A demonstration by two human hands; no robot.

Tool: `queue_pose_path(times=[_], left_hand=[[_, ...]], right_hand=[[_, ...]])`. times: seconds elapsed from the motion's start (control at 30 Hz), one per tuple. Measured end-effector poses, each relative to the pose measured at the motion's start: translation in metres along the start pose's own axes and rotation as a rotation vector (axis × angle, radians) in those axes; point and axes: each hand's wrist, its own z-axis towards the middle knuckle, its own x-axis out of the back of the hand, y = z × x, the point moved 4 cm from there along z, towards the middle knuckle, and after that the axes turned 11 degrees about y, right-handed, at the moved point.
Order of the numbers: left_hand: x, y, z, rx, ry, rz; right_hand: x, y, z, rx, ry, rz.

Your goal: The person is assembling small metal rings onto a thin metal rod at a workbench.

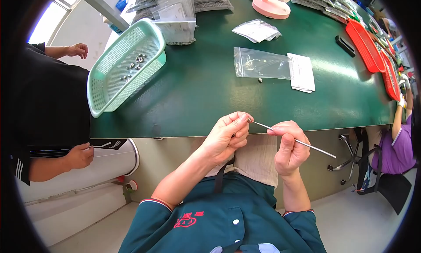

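Note:
Just off the table's near edge, my left hand (228,137) pinches a small metal part (250,120) between thumb and fingertip, its other fingers curled in. A dark bit shows among those fingers, too small to name. My right hand (291,148) is closed around a thin metal rod (318,148), which slants down to the right. The rod's thin tip reaches the small part at my left fingertips; whether it is inside or only touching, I cannot tell. Another small metal piece (260,80) lies on the green table (197,95) beside a clear plastic bag (263,63).
A light green basket (127,94) with several small metal parts stands at the left. Folded white paper (301,72), bagged papers (256,30), a pink fan (271,7), filled bags (212,0) and red baskets (365,45) are farther off. People stand left (57,95) and sit right (397,150).

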Motion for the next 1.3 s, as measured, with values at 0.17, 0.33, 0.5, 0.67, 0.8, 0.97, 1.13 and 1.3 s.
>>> queue_pose_path(times=[0.17, 0.33, 0.5, 0.67, 0.8, 0.97, 1.13, 1.3], left_hand=[[-0.002, 0.001, 0.003, -0.012, 0.003, 0.008], [-0.005, 0.012, 0.000, -0.174, 0.084, 0.076], [-0.007, 0.013, 0.004, -0.208, 0.117, 0.156], [-0.016, 0.023, 0.004, -0.224, 0.026, 0.175], [-0.018, 0.028, 0.004, -0.293, 0.006, 0.201], [-0.017, 0.027, 0.003, -0.096, -0.049, -0.023], [-0.019, 0.035, 0.000, -0.399, 0.108, 0.267], [-0.012, 0.027, 0.001, -0.023, -0.120, -0.052]], right_hand=[[0.000, 0.004, 0.002, -0.019, -0.025, -0.018], [-0.002, -0.012, 0.015, -0.012, -0.145, -0.164], [-0.002, -0.010, 0.011, 0.031, -0.208, -0.115], [-0.003, -0.016, 0.016, 0.192, -0.210, -0.114], [0.001, -0.013, 0.023, 0.012, -0.259, -0.020], [-0.004, -0.014, 0.018, 0.122, -0.264, -0.020], [-0.007, -0.020, 0.022, 0.218, -0.319, -0.078], [-0.004, -0.014, 0.027, 0.035, -0.329, 0.027]])
